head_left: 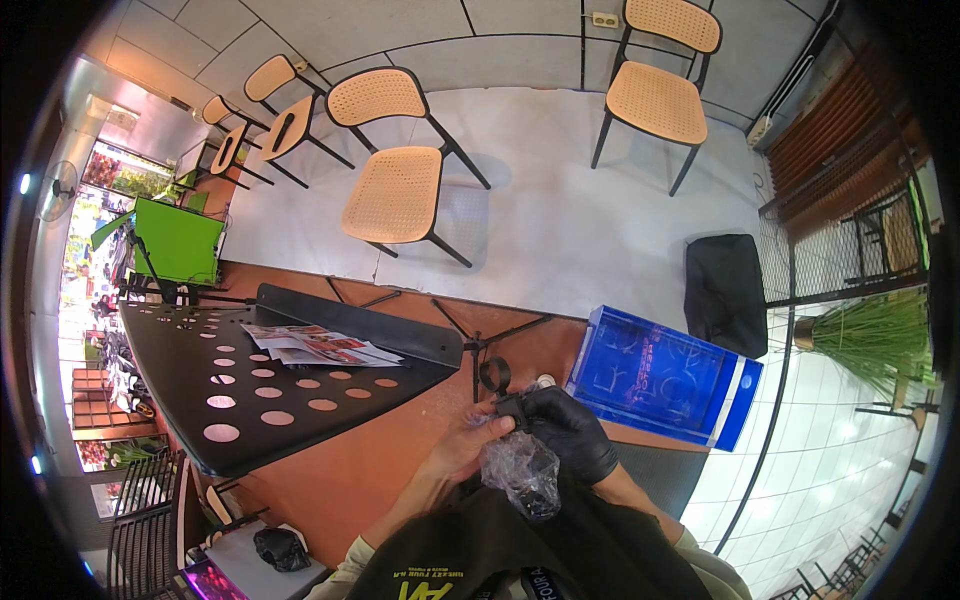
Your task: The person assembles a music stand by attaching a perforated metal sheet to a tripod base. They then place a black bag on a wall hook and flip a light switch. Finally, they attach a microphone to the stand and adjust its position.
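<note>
Close in front of my body, both hands meet around a small black part (512, 408). My left hand (462, 445) is bare, its thumb and fingers closed in a pinch on that part. On my right hand (572, 437) is a black glove, with the fingers curled against the same part from the other side. A black ring-shaped piece (494, 375) stands up just beyond my left fingertips; whether it joins the held part I cannot tell. Crumpled clear plastic wrap (522, 474) hangs below the hands, with something dark inside or behind it.
A black perforated music stand (300, 392) bears printed sheets (318, 345) at the left. To the right lie a blue clear-sided box (655, 375) and a black bag (724, 292). Beyond are a cane-seat chair (395, 195) and others. A grey table (250, 560) stands lower left.
</note>
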### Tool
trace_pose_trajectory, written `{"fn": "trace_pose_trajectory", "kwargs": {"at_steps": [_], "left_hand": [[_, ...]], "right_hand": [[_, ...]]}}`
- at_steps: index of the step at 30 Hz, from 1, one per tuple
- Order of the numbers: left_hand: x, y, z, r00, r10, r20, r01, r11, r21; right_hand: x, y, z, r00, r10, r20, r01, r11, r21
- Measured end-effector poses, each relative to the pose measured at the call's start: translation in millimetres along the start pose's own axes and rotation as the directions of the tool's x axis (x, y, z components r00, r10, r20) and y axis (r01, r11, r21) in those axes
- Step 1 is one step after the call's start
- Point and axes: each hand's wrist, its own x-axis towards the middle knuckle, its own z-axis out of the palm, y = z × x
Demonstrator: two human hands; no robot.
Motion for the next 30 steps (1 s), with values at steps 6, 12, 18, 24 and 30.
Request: {"fn": "trace_pose_trajectory", "kwargs": {"at_steps": [6,12,18,24,30], "left_hand": [[1,-1,4,1.0,0.015,-0.011,-0.015,1.0,-0.024],[1,-1,4,1.0,0.012,0.001,-0.012,1.0,-0.023],[-1,-2,0,1.0,-0.002,-0.014,0.002,1.0,-0.023],[-3,-1,4,1.0,-0.005,-0.003,0.005,1.0,-0.015],[1,2,10,0.999,0.006,0.035,-0.006,1.0,0.009]], "right_hand": [[-3,-5,3,0.998,-0.068,-0.02,0.068,0.997,0.026],[-1,-5,5,0.999,-0.024,-0.031,0.028,0.992,0.126],[-3,4,2,0.999,0.044,-0.024,-0.042,0.997,0.066],[-4,0,8,0.993,-0.111,-0.046,0.11,0.993,-0.034],[-6,-1,2,0.999,0.008,-0.047,-0.003,0.996,0.095]]}}
